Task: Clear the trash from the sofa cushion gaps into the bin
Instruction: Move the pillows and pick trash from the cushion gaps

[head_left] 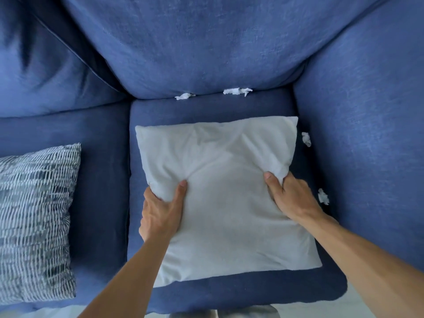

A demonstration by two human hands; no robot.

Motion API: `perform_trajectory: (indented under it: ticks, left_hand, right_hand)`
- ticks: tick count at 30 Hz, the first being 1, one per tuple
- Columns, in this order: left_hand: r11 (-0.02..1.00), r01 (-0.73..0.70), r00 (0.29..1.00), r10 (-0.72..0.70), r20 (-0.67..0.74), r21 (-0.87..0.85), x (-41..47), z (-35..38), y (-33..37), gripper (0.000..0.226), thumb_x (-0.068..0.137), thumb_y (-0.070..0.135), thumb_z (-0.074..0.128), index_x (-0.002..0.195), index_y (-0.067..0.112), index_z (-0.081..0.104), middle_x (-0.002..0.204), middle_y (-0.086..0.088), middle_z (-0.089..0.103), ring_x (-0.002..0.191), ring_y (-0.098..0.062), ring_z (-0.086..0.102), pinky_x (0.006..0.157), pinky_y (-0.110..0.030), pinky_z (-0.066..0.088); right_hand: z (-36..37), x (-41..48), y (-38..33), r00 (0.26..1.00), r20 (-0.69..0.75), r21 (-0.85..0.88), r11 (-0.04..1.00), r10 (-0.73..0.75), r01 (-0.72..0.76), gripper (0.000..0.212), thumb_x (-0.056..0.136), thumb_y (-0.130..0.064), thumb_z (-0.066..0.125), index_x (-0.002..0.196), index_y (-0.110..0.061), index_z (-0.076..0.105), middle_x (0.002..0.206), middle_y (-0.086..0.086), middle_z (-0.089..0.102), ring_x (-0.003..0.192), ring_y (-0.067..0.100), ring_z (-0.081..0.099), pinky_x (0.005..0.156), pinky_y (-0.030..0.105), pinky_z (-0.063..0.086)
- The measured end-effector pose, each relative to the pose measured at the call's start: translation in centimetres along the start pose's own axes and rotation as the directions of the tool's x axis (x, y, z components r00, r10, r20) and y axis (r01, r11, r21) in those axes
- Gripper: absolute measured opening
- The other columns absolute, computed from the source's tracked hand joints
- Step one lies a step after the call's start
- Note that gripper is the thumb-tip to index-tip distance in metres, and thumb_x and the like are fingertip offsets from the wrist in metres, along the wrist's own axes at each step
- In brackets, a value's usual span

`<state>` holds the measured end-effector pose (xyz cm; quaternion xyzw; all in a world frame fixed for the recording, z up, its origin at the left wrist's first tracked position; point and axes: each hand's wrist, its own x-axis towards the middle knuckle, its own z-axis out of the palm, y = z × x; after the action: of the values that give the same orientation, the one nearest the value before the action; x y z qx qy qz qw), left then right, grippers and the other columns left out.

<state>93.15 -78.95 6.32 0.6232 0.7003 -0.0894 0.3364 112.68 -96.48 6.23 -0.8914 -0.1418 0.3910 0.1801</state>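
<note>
Beyond the fingers (271, 182), trash (237, 91): wads in back gap (208, 95), well apart.
Right hand (289, 196): grips pillow (220, 157); scrap (323, 196) near.
Left hand (160, 210): grips pillow.

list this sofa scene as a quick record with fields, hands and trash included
left hand: grips white pillow near its left edge
right hand: grips the same pillow at its right edge
trash in back gap: left wad, right wad
trash in right side gap: far wad, near wad
patterned pillow: left of the white pillow, apart from it
bin: not in view
</note>
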Motion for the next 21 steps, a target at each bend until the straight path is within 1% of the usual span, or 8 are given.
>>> perform_trajectory:
  ticks: [2,4,7,9,12,16,18,21]
  left_hand:
    - [1.000,-0.009,1.000,0.009,-0.001,0.024,0.1,-0.6,-0.1,0.094,0.066,0.089,0.043,0.137,0.028,0.032,0.124,0.002,0.055,0.104,-0.028,0.055,0.086,-0.045,0.046]
    - [0.998,-0.023,1.000,0.025,-0.020,0.055,0.3,-1.4,0.0,0.092,0.071,0.084,0.044,0.142,0.028,0.028,0.134,0.001,0.049,0.113,-0.030,0.052,0.087,-0.044,0.041]
    - [0.988,-0.083,0.992,0.094,-0.081,0.128,1.8,-2.7,0.8,0.093,0.078,0.078,0.043,0.149,0.023,0.021,0.145,-0.005,0.039,0.125,-0.034,0.046,0.096,-0.051,0.040]
    - [0.973,-0.148,0.977,0.171,-0.125,0.176,3.6,-3.5,2.3,0.090,0.081,0.075,0.042,0.149,0.020,0.021,0.146,-0.009,0.037,0.125,-0.035,0.046,0.099,-0.055,0.039]
    - [0.923,-0.271,0.938,0.317,-0.139,0.273,5.8,-4.5,5.3,0.080,0.086,0.068,0.041,0.148,0.020,0.025,0.147,-0.011,0.036,0.128,-0.035,0.042,0.101,-0.053,0.038]
    - [0.806,-0.452,0.866,0.499,-0.027,0.381,9.4,-4.1,10.5,0.072,0.090,0.061,0.041,0.149,0.020,0.028,0.150,-0.007,0.034,0.134,-0.032,0.036,0.106,-0.047,0.031]
    - [0.733,-0.533,0.819,0.572,0.041,0.424,11.0,-3.4,12.9,0.071,0.091,0.059,0.043,0.149,0.020,0.029,0.152,-0.005,0.033,0.137,-0.030,0.033,0.109,-0.045,0.028]
    - [0.629,-0.588,0.779,0.608,0.149,0.509,13.2,-2.1,15.7,0.071,0.091,0.059,0.044,0.149,0.022,0.028,0.154,-0.003,0.030,0.139,-0.029,0.029,0.111,-0.044,0.025]
  right_hand:
    - [-0.8,0.1,0.0,1.000,0.021,-0.023,1.000,0.007,-0.006,0.064,0.089,-0.067,0.032,0.126,-0.017,0.050,0.106,0.004,0.064,0.096,0.027,0.060,0.081,0.036,0.048]
    - [-2.2,0.5,0.0,0.999,0.027,-0.091,0.996,0.022,-0.020,0.056,0.089,-0.067,0.033,0.111,-0.020,0.052,0.103,0.002,0.061,0.093,0.025,0.057,0.079,0.037,0.047]
    - [-4.6,1.8,-0.8,0.998,-0.058,-0.210,0.978,-0.007,-0.005,0.047,0.090,-0.063,0.036,0.090,-0.019,0.052,0.101,0.001,0.059,0.089,0.024,0.055,0.074,0.037,0.045]
    - [-6.0,3.5,-1.9,0.988,-0.140,-0.286,0.958,-0.063,0.020,0.046,0.092,-0.060,0.036,0.098,-0.017,0.053,0.110,0.004,0.057,0.096,0.027,0.054,0.075,0.038,0.044]
    - [-7.1,5.8,-3.9,0.967,-0.182,-0.405,0.910,-0.178,0.091,0.054,0.094,-0.055,0.037,0.128,-0.014,0.047,0.128,0.009,0.048,0.117,0.032,0.046,0.089,0.044,0.041]
    - [-6.9,10.2,-7.1,0.936,-0.111,-0.566,0.795,-0.333,0.216,0.062,0.096,-0.052,0.035,0.145,-0.015,0.031,0.143,0.009,0.038,0.129,0.030,0.037,0.101,0.044,0.035]
    - [-6.4,12.4,-8.6,0.928,-0.054,-0.603,0.753,-0.369,0.264,0.065,0.096,-0.054,0.032,0.149,-0.016,0.025,0.149,0.009,0.031,0.136,0.028,0.029,0.107,0.044,0.031]
    - [-5.4,14.9,-10.2,0.924,0.027,-0.610,0.726,-0.381,0.317,0.068,0.096,-0.055,0.030,0.152,-0.020,0.016,0.155,0.009,0.019,0.143,0.027,0.016,0.114,0.043,0.022]
